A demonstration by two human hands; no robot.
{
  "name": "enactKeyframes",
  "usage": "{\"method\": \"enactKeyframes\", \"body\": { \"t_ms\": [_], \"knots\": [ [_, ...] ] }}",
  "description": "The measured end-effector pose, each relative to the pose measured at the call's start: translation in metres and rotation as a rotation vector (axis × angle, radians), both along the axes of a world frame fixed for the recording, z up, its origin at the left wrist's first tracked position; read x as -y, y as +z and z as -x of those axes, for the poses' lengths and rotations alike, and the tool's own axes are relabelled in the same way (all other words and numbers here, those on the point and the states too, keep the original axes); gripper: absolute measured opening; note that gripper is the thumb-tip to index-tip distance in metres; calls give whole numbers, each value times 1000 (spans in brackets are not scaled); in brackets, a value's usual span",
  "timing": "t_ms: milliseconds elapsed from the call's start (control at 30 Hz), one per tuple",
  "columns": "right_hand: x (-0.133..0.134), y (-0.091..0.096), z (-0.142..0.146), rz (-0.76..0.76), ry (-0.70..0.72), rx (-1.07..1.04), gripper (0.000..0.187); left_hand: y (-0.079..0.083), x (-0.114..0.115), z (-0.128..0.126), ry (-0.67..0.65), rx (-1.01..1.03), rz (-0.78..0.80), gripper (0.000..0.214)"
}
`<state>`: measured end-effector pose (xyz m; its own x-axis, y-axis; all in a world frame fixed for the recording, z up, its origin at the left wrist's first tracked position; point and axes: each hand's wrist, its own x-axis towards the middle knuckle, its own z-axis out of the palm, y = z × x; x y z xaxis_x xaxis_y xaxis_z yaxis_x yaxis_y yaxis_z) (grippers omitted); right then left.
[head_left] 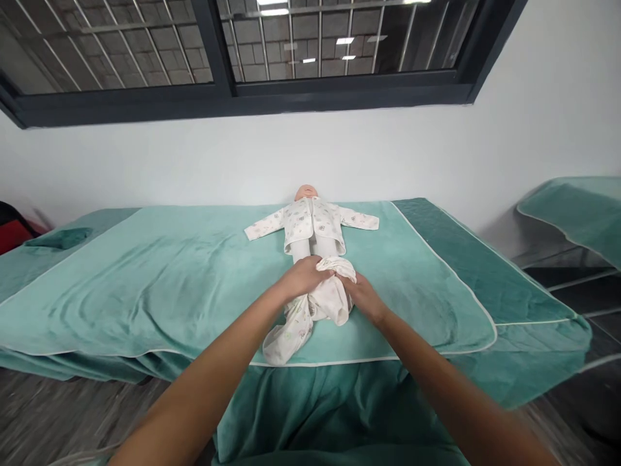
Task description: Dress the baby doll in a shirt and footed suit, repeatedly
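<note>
A baby doll [313, 223] lies on its back on a teal towel [160, 285], head toward the wall, arms spread, wearing a white printed top. Over its legs sits a pair of white printed baby trousers [310, 310], bunched at the waist, one leg trailing toward the towel's near edge. My left hand [303, 277] is closed on the bunched waist from the left. Gripping the same cloth from the right is my right hand [363, 296], fingers curled into the fabric.
The towel covers a table against a white wall under a dark-framed window [233, 58]. A folded dark green cloth [61, 238] lies at the far left. Another teal-covered surface [577, 213] stands at the right, across a floor gap.
</note>
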<state>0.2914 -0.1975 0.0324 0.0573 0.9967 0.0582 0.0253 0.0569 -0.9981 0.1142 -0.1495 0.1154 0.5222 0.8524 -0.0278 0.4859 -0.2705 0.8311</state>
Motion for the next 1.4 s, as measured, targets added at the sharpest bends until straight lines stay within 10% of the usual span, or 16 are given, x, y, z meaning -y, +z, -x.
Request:
{"method": "enactKeyframes", "body": {
  "t_ms": [200,333,733,933,1100,1400],
  "knots": [
    [-15,-3,8,40,-74,-475,50,18,-16,23,-310,278,455,52],
    [-27,-3,12,16,-14,-577,50,4,-35,24,-139,473,536,53],
    [-85,5,-1,-202,-361,58,56,-11,-73,-13,149,361,-141,25],
    [-92,5,-8,-199,-297,196,54,-20,-78,-7,171,349,-154,24],
    [-73,10,-17,-128,-210,336,40,-18,-67,23,118,500,172,33],
    [-73,88,11,-132,355,566,42,-17,-60,29,126,711,308,45]
  ]
}}
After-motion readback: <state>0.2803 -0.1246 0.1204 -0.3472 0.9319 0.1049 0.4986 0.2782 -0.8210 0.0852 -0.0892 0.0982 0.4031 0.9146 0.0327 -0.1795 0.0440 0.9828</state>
